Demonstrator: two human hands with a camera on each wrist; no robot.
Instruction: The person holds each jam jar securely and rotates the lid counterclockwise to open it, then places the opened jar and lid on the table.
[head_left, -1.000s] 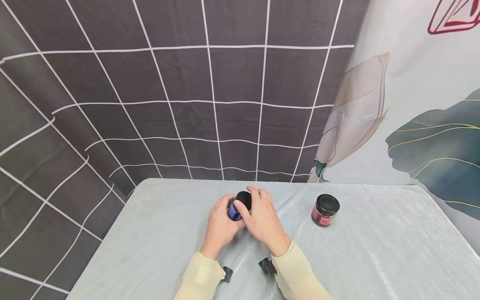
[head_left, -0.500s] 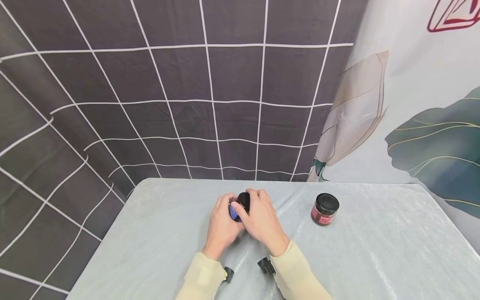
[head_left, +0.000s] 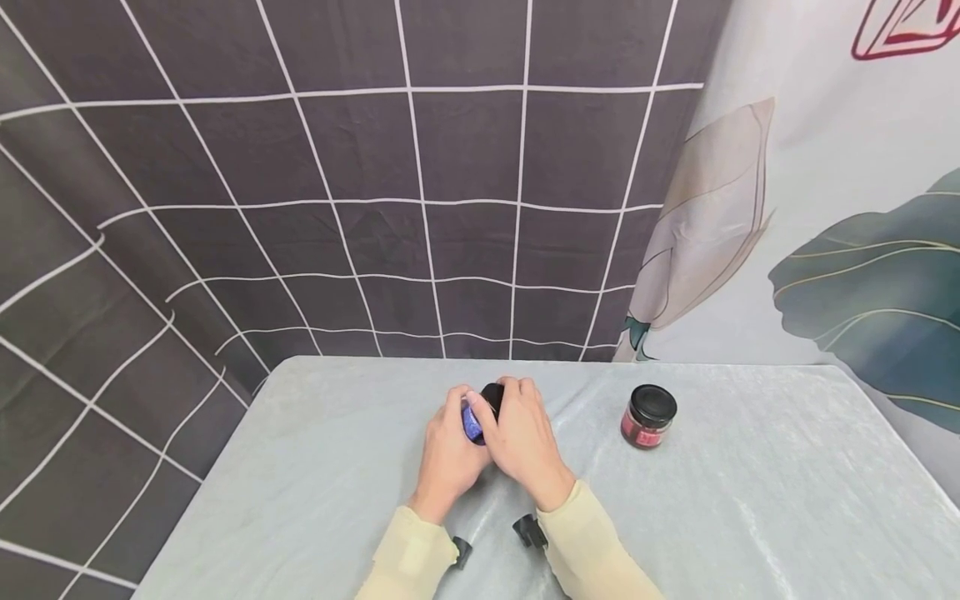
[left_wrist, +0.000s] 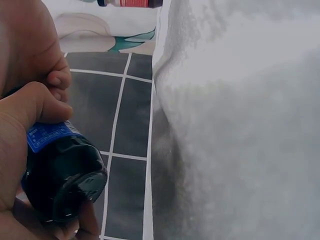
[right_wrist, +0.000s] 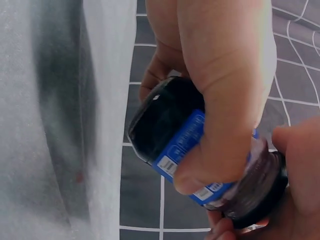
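A small jar with a blue label (head_left: 473, 423) is held tilted between both hands over the middle of the table. My left hand (head_left: 452, 450) grips its body, with the thumb across the label in the right wrist view. My right hand (head_left: 528, 437) curls round the end with the black lid (right_wrist: 260, 202). In the left wrist view the jar's dark glass base (left_wrist: 67, 177) faces the camera, and fingers cover much of the jar. To the right, apart from both hands, a second jar with a red label and black lid (head_left: 649, 417) stands upright.
The table (head_left: 750, 500) has a pale grey cloth cover. Behind it hangs a dark curtain (head_left: 465, 167) with white grid lines, meeting a white leaf-printed cloth (head_left: 825, 150) on the right. Small black devices (head_left: 530, 531) sit at the wrists.
The blue-label jar has turned a little in the hands, so its label and dark end show at a different angle. Both hands have shifted slightly. The red-label jar stands where it was.
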